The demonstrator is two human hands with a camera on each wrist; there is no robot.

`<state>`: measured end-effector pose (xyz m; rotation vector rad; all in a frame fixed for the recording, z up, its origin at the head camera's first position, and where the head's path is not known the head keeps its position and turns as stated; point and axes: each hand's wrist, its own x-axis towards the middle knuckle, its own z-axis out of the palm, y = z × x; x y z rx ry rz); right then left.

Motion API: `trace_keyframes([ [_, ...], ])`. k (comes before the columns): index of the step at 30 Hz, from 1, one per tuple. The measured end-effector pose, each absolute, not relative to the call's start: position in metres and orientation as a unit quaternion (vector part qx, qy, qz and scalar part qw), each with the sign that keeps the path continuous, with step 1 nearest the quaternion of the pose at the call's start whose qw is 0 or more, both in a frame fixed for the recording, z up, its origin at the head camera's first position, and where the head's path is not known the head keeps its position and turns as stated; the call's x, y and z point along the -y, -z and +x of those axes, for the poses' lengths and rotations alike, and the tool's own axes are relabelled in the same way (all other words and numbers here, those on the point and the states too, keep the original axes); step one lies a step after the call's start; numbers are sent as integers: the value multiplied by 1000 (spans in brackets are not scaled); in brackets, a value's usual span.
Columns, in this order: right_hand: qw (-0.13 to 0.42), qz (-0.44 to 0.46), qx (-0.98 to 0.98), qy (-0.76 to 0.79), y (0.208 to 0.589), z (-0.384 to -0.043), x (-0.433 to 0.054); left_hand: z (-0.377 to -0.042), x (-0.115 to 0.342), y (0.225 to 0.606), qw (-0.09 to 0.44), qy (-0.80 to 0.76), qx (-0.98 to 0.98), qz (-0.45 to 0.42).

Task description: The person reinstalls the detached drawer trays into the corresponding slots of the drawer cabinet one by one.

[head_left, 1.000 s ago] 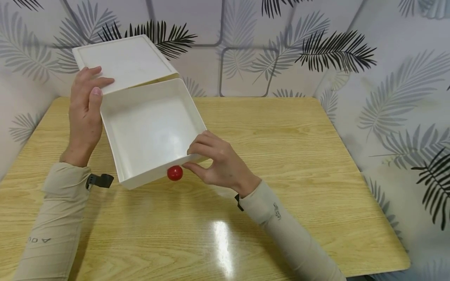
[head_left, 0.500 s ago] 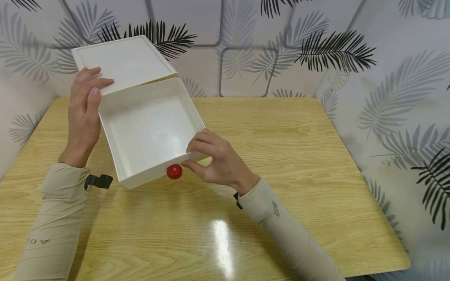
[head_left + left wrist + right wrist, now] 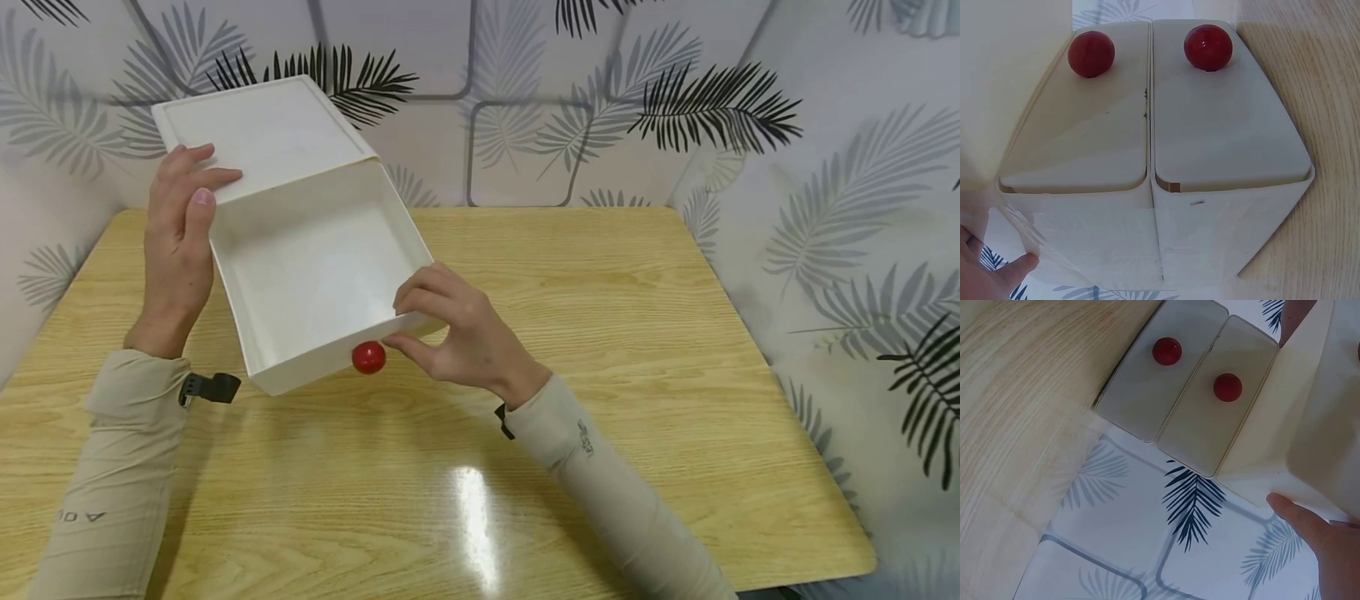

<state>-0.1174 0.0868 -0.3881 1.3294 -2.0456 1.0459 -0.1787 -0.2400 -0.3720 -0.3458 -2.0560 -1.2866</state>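
In the head view a white drawer cabinet [image 3: 277, 125] stands at the back left of the table. Its top drawer [image 3: 318, 250] is pulled out, with nothing inside and a red knob [image 3: 369, 357] on its front. My left hand [image 3: 180, 242] rests on the cabinet's left edge, some fingers on top and the thumb by the drawer's corner. My right hand [image 3: 468, 333] pinches the drawer's front panel, fingers over the rim, thumb outside beside the knob. Both wrist views show two lower drawers pushed in, with red knobs [image 3: 1208, 47] on their fronts.
The cabinet is on a wood-grain table [image 3: 600, 375] with a rounded far right corner. A wall with leaf-patterned covering [image 3: 525, 100] rises right behind it and on both sides. Light reflects off the table's front middle.
The top drawer has slid slightly back into the cabinet, its red knob and my right hand moving a little away from me. My left hand has barely moved.
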Motion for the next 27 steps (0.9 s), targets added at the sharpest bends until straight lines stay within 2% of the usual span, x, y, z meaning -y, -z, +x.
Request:
trace_keyframes([
  [9, 247, 472, 744, -402, 389, -124, -85, -179, 241, 372, 339, 496, 789, -131],
  [17, 241, 425, 763, -424, 389, -126, -84, -179, 239, 371, 339, 499, 786, -134],
  [27, 278, 398, 752, -446, 392, -133, -78, -179, 238, 370, 340, 500, 786, -132],
])
